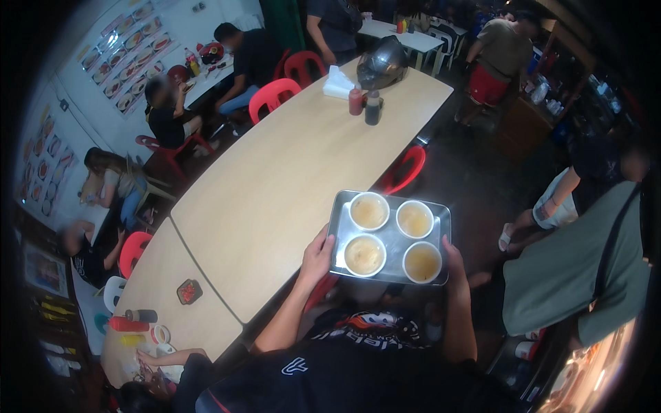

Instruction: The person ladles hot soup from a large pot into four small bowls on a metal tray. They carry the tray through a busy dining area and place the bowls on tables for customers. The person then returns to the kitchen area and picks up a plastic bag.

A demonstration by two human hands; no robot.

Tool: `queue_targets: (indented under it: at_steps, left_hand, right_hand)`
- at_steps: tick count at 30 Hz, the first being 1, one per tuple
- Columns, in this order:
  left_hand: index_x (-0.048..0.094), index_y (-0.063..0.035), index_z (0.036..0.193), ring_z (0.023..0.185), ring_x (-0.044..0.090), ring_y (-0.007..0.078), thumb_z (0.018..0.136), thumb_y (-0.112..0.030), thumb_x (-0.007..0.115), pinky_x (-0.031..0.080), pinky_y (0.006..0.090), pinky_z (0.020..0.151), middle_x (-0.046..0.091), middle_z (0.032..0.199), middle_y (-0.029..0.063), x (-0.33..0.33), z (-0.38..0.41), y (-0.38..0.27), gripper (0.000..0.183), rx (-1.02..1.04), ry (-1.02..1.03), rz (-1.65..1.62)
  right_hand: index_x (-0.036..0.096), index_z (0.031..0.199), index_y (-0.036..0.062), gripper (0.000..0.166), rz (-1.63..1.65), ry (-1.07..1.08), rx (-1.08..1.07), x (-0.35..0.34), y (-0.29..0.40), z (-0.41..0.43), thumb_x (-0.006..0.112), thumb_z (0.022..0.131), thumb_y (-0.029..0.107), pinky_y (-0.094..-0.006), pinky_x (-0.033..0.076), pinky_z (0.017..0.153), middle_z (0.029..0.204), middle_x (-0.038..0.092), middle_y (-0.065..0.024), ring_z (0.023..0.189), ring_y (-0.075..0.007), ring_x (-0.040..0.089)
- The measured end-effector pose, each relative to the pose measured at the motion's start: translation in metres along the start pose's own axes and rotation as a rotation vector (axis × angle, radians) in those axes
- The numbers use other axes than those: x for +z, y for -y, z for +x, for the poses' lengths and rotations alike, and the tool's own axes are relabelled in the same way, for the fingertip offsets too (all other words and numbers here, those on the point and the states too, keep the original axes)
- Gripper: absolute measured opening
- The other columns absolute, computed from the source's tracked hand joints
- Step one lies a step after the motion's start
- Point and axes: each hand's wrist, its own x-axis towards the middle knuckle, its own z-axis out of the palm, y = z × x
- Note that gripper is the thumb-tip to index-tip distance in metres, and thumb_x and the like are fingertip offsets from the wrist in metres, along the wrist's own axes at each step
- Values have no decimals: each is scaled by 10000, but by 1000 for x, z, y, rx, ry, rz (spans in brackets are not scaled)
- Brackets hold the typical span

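My left hand (317,257) grips the left edge of a shiny metal tray (393,240), its thumb over the rim. On the opposite side, my right hand (456,260) holds the right edge. The tray is in front of my torso, near the edge of a long light-wood table (273,170). Several white bowls of cloudy brownish soup or broth stand upright on it: a back-left bowl (369,211), a back-right bowl (415,219), a front-left bowl (365,255) and a front-right bowl (422,262). My fingers beneath the tray are hidden.
On the table are a helmet (382,62), a napkin holder (339,85), a red sauce bottle (355,101), a dark bottle (372,109) and a small dish with red pieces (189,292). A red chair (408,169) is beside it. A person in green (573,268) stands close right.
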Motion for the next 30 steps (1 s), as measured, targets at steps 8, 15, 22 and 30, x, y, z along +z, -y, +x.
queue_targets:
  at_steps: [8, 15, 22, 30]
  left_hand:
    - [437, -23, 1333, 1100, 533, 180, 962, -164, 432, 394, 288, 949, 574, 1202, 136, 89, 131, -7, 398, 10, -11, -1]
    - [438, -30, 1335, 1051, 557, 170, 960, -170, 442, 414, 283, 919, 604, 1141, 138, 180, 238, -5, 400, 17, -77, -5]
    - [434, -41, 1338, 1022, 572, 170, 958, -191, 453, 428, 288, 896, 618, 1119, 141, 262, 353, -29, 409, -38, -78, 78]
    - [430, -95, 1342, 1015, 593, 254, 952, -216, 455, 439, 335, 893, 593, 1145, 186, 368, 502, -33, 409, -21, -74, 34]
  right_hand:
    - [584, 1076, -21, 467, -162, -32, -23, -42, 86, 130, 436, 962, 407, -279, 486, 761, 973, 645, -76, 840, -140, 619]
    - [579, 1102, -23, 430, -110, 17, -27, -92, 175, 241, 458, 963, 365, -271, 479, 795, 995, 643, -80, 887, -137, 613]
    - [543, 1167, -28, 473, -161, 61, -27, -138, 248, 369, 432, 968, 386, -295, 477, 823, 1067, 622, -94, 930, -168, 610]
    - [472, 1251, -40, 542, -220, 73, 32, -214, 331, 518, 383, 978, 419, -318, 465, 871, 1156, 582, -113, 1015, -207, 586]
